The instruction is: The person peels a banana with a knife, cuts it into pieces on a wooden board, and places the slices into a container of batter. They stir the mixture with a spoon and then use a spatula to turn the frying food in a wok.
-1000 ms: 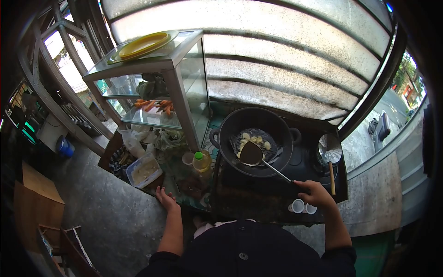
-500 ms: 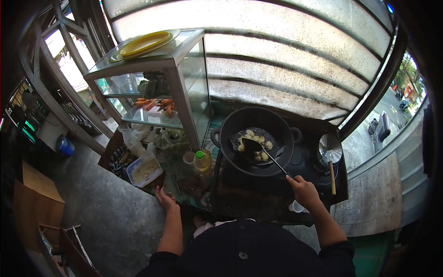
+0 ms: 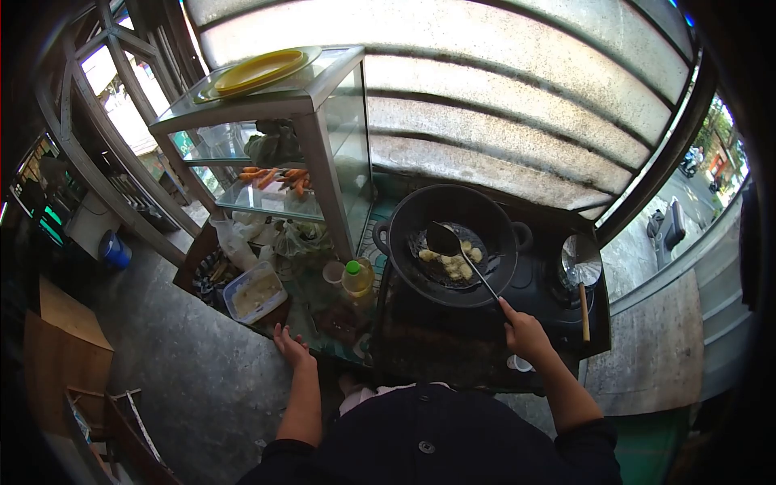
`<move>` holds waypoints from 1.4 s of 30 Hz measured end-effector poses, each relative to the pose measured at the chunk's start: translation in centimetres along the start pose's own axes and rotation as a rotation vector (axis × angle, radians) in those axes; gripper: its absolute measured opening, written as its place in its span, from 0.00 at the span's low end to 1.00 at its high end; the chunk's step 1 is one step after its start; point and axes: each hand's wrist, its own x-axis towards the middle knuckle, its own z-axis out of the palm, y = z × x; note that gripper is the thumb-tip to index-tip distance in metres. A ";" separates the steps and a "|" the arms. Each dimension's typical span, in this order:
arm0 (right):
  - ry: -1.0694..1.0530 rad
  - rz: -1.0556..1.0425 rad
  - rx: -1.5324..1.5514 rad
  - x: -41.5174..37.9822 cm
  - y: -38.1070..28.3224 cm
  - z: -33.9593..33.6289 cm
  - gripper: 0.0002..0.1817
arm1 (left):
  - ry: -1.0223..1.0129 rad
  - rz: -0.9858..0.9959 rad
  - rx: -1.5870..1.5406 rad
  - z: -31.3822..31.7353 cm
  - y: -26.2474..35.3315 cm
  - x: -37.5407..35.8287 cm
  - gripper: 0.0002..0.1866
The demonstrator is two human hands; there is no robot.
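My right hand (image 3: 528, 330) is closed round the handle of a black spatula (image 3: 444, 239), whose blade is inside a large dark wok (image 3: 408, 275). Several pale, lumpy pieces of food (image 3: 457, 263) lie in bubbling oil at the bottom of the wok, close to the blade. The wok stands on a black stove (image 3: 436, 343). Off to the left, my left hand (image 3: 292, 347) hangs in the air by the counter edge with its fingers apart, holding nothing. Nearest to it is a plastic tub (image 3: 280, 301) with pale contents.
A bottle with a green cap (image 3: 354, 280) and a cup (image 3: 332, 272) stand left of the wok. Behind them rises a glass cabinet (image 3: 317, 153) with carrots (image 3: 275, 176). A wooden-handled strainer (image 3: 583, 303) rests on the right burner; a white cup (image 3: 520, 363) sits near my right wrist.
The spatula's blade has lifted slightly toward the back of the wok, and the food pieces have shifted. My right hand has moved a little up and left; my left hand stays almost still.
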 end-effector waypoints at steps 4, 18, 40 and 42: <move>-0.014 0.015 -0.053 0.2 -0.2 1.1 0.35 | 0.008 -0.010 -0.007 -0.1 0.3 -0.3 0.16; 0.197 -0.209 0.102 0.9 3.5 4.8 0.36 | -0.060 -0.011 0.043 1.1 0.0 -0.7 0.17; 0.022 0.002 -0.086 -0.5 0.4 -0.6 0.31 | -0.037 -0.023 0.019 -0.2 0.8 0.0 0.15; 0.007 0.033 -0.131 -0.6 0.6 -0.7 0.31 | -0.039 -0.027 0.007 -0.3 0.9 0.1 0.15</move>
